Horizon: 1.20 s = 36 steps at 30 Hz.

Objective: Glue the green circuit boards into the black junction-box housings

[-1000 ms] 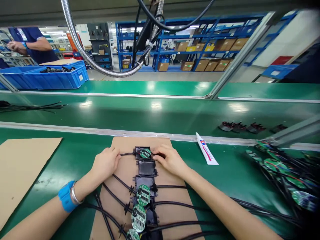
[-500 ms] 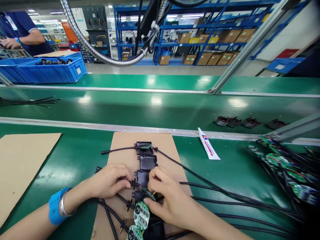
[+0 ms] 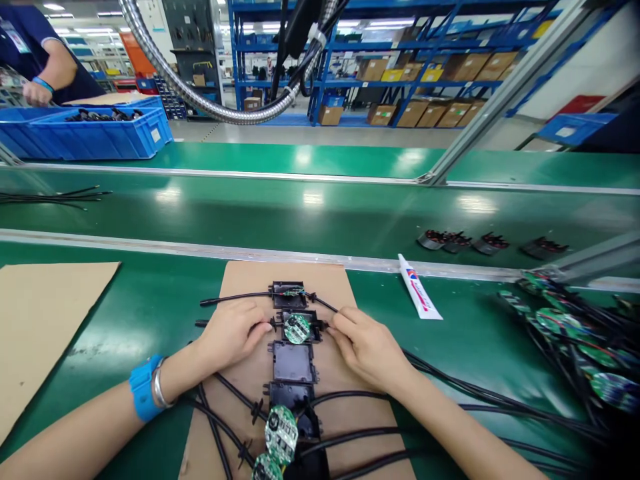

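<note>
When viewed from the head camera, down on the cardboard sheet (image 3: pixel 240 277): a column of black housings, with the second housing (image 3: pixel 311 319) caught between both hands. Seated in that housing, a round green board (image 3: pixel 297 329), face up and roughly level.

Left hand (image 3: pixel 234 339) just beside the housing's left edge, fingers narrowed to a pinch on the left lead (image 3: pixel 201 323) close to its entry into the wall. Right hand (image 3: pixel 371 348) mirroring at the right edge, thumb and forefinger closed on the right lead (image 3: pixel 325 325), touching the housing's ear.

Judged from this: seating the board and its two leads into the second housing, about mid-step. Whether fully pressed home, cannot tell. Next move calls for even pressure at both sides, keeping each lead in its notch and the board flat, with no tugging at the joints.

Just above, the top housing (image 3: pixel 287 294), with a sliver of green showing inside. Just below, an empty housing (image 3: pixel 293 362). Farther down, more round boards (image 3: pixel 281 430) lying over further housings.

Blue wristband (image 3: pixel 143 390) on the left wrist. White tube (image 3: pixel 419 297) right of the sheet, well apart from both hands. Heap of boards with cables (image 3: pixel 575 333) at far right. Beyond, green conveyor belt (image 3: pixel 320 213), blue bins (image 3: pixel 100 137) and another person's arm (image 3: pixel 45 73).
</note>
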Motion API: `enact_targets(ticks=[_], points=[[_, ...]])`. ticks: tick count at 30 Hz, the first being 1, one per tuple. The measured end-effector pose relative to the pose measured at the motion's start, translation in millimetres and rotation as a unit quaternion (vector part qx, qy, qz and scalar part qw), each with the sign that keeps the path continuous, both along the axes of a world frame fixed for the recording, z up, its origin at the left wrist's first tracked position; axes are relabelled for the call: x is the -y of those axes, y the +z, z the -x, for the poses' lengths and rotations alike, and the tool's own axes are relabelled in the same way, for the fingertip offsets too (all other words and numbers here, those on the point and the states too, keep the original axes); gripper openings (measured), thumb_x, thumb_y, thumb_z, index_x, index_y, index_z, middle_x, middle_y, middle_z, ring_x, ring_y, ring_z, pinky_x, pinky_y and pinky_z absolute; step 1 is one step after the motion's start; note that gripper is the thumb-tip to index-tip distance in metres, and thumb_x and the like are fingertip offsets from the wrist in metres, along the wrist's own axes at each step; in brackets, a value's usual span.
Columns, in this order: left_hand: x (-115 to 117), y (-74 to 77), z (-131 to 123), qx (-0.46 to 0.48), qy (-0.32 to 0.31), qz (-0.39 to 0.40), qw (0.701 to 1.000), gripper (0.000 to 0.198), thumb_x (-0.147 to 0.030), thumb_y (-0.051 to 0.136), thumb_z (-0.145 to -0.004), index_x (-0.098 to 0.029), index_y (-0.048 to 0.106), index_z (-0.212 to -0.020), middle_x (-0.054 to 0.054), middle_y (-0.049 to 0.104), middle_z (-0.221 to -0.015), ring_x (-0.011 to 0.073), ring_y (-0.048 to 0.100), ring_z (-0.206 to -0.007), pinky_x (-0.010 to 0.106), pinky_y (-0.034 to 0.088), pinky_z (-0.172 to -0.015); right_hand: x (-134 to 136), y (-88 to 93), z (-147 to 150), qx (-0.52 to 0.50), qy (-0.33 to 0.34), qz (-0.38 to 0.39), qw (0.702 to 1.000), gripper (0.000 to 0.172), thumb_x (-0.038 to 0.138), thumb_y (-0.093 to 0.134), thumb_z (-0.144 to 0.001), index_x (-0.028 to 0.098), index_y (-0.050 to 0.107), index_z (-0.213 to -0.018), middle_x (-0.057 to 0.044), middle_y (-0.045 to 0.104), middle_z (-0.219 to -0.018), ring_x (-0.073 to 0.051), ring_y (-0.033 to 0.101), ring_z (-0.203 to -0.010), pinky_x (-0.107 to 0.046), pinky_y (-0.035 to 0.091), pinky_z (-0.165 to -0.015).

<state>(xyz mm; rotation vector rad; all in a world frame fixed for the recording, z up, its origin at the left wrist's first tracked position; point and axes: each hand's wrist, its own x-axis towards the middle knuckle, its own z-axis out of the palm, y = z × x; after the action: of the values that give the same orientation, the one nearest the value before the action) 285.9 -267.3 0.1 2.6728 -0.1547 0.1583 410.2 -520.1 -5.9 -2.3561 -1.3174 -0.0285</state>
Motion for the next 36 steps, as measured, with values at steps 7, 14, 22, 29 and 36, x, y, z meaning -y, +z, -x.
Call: enact_targets(ticks=[7,14,22,29,36], points=[[9.1,1.3,-4.8,0.008,-0.006,-0.034,0.999,0.025,-0.032,0.045,-0.096,-0.019,0.065,-0.087,0.006,0.065,-0.086,0.0197,0.060,-0.079,0.031,0.046,-0.073,10.4,2.2,2.4,0.018,-0.019,0.049,0.998,0.021,0.020,0.038,-0.093,0.021,0.052,-0.077,-0.005,0.053,-0.078,-0.019,0.054,-0.074,-0.031,0.042,-0.065],[-8.6,4.2,12.5,-0.006,0.024,-0.069,0.997,0.022,-0.029,0.047,-0.093,-0.019,0.064,-0.085,0.007,0.062,-0.086,0.0209,0.057,-0.083,0.032,0.046,-0.075,-10.4,3.5,5.3,0.040,0.014,0.041,0.998,0.020,0.016,0.043,-0.087,0.018,0.059,-0.076,-0.008,0.055,-0.078,-0.022,0.052,-0.079,-0.036,0.043,-0.073],[9.4,21.8,56.7,-0.094,-0.163,0.167,0.968,0.026,-0.039,0.066,-0.083,-0.019,0.059,-0.099,0.004,0.063,-0.091,0.0196,0.057,-0.086,0.030,0.045,-0.077,-16.4,43.8,84.1,-0.150,0.085,-0.001,0.985,0.019,0.036,0.064,-0.077,0.018,0.063,-0.085,-0.008,0.052,-0.091,-0.025,0.045,-0.089,-0.040,0.043,-0.075],[7.6,13.9,64.2,-0.107,-0.169,0.173,0.964,0.016,-0.025,0.068,-0.083,-0.020,0.061,-0.096,0.002,0.065,-0.092,0.0174,0.058,-0.089,0.026,0.044,-0.079,-21.8,30.8,113.9,-0.157,0.126,-0.030,0.979,0.018,0.025,0.073,-0.070,0.019,0.057,-0.075,-0.005,0.050,-0.089,-0.022,0.047,-0.087,-0.032,0.044,-0.071],[10.0,18.6,42.5,-0.060,-0.026,0.197,0.978,0.016,-0.021,0.067,-0.083,-0.021,0.060,-0.097,-0.001,0.063,-0.088,0.0134,0.059,-0.077,0.022,0.046,-0.069,13.8,34.8,50.8,-0.154,0.094,-0.045,0.983,0.007,0.025,0.048,-0.094,0.020,0.053,-0.097,-0.004,0.059,-0.089,-0.016,0.057,-0.081,-0.028,0.046,-0.074]])
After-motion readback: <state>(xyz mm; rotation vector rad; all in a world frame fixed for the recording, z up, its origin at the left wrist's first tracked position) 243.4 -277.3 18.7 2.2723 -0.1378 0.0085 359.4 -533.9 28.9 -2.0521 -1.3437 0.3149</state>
